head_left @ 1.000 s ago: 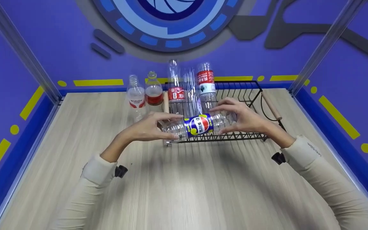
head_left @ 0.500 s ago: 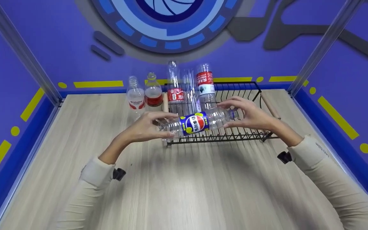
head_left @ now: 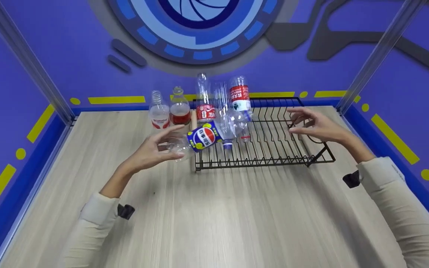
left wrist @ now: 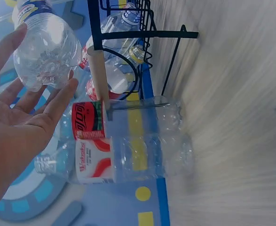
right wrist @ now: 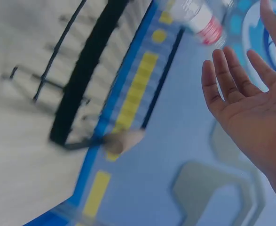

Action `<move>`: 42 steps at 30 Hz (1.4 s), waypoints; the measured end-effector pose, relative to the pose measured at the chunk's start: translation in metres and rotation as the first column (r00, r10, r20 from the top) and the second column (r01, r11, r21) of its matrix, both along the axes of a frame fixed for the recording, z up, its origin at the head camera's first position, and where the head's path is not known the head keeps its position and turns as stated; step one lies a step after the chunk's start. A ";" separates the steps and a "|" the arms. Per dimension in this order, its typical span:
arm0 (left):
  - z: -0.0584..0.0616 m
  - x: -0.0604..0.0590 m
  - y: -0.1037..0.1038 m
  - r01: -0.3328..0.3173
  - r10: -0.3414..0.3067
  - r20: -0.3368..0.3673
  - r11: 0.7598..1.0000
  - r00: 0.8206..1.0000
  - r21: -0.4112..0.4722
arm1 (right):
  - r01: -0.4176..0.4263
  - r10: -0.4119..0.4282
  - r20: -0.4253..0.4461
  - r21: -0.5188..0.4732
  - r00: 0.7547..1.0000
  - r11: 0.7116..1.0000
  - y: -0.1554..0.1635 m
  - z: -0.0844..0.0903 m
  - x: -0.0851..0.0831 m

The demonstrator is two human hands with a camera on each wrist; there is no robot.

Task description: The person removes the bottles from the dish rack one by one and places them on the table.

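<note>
A clear plastic bottle with a blue Pepsi label [head_left: 201, 137] leans with its neck down into the left end of a black wire rack [head_left: 274, 149]. My left hand [head_left: 169, 143] is at its base, and the nearly straight thumb and fingers touch the base [left wrist: 46, 52] on both sides. My right hand [head_left: 297, 121] hovers over the right part of the rack, with fingers spread and nothing in it. The right wrist view shows the same bare open palm [right wrist: 250, 108].
Three bottles stand neck-down at the rack's back left, among them one with a red-and-white label [head_left: 240, 96]. Two small bottles [head_left: 159, 111] [head_left: 180, 109] stand on the wooden table left of the rack. A purple wall closes the back.
My right hand has let go of the Pepsi bottle's neck and moved right. The bottle has tipped neck-down into the rack and shifted left. My left hand's grip has loosened.
</note>
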State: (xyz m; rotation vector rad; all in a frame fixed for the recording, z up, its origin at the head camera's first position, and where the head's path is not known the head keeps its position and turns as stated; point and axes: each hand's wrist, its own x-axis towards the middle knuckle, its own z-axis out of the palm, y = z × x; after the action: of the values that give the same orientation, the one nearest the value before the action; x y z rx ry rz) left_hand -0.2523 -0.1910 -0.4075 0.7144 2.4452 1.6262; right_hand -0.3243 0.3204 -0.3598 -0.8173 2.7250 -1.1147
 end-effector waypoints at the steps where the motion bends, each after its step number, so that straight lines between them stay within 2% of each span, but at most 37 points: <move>1: -0.002 0.001 -0.003 -0.012 0.012 0.009 1.000 1.000 0.017 | 0.021 -0.021 -0.001 0.009 1.000 1.000 0.006 -0.002 -0.003; 6: -0.009 0.004 -0.018 -0.077 0.071 0.059 0.992 0.996 0.102 | 0.122 -0.121 -0.012 0.040 0.993 0.992 0.035 -0.014 -0.013; 9: -0.013 0.004 -0.026 -0.111 0.098 0.075 0.977 0.992 0.182 | 0.183 -0.185 0.029 0.063 0.982 0.981 0.050 -0.020 -0.017; 15: -0.016 0.003 -0.037 -0.180 0.154 0.099 0.920 0.983 0.348 | 0.226 -0.235 0.152 0.075 0.960 0.971 0.071 -0.031 -0.024; 19: -0.018 0.001 -0.044 -0.225 0.190 0.125 0.891 0.974 0.394 | 0.237 -0.238 0.215 0.032 0.947 0.971 0.079 -0.036 -0.025; 25: -0.022 -0.003 -0.053 -0.324 0.270 0.192 0.874 0.944 0.363 | 0.252 -0.213 0.304 -0.093 0.929 0.963 0.087 -0.046 -0.025; 29: -0.024 -0.006 -0.058 -0.395 0.342 0.218 0.872 0.914 0.290 | 0.264 -0.220 0.338 -0.088 0.915 0.961 0.090 -0.051 -0.025; 32: -0.027 -0.009 -0.063 -0.438 0.389 0.221 0.862 0.894 0.255 | 0.262 -0.217 0.359 -0.083 0.908 0.961 0.092 -0.052 -0.026; 39: -0.034 -0.016 -0.073 -0.510 0.473 0.204 0.837 0.857 0.198 | 0.259 -0.155 0.465 -0.167 0.871 0.952 0.096 -0.055 -0.025; 42: -0.039 -0.021 -0.078 -0.533 0.500 0.199 0.828 0.843 0.174 | 0.264 -0.155 0.482 -0.166 0.862 0.950 0.097 -0.054 -0.024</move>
State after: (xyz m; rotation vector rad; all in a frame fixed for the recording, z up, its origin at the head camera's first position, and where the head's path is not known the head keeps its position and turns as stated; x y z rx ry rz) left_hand -0.2728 -0.2689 -0.4465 -0.0852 2.5081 2.0714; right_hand -0.3480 0.4174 -0.4139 -0.2163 2.3449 -1.4638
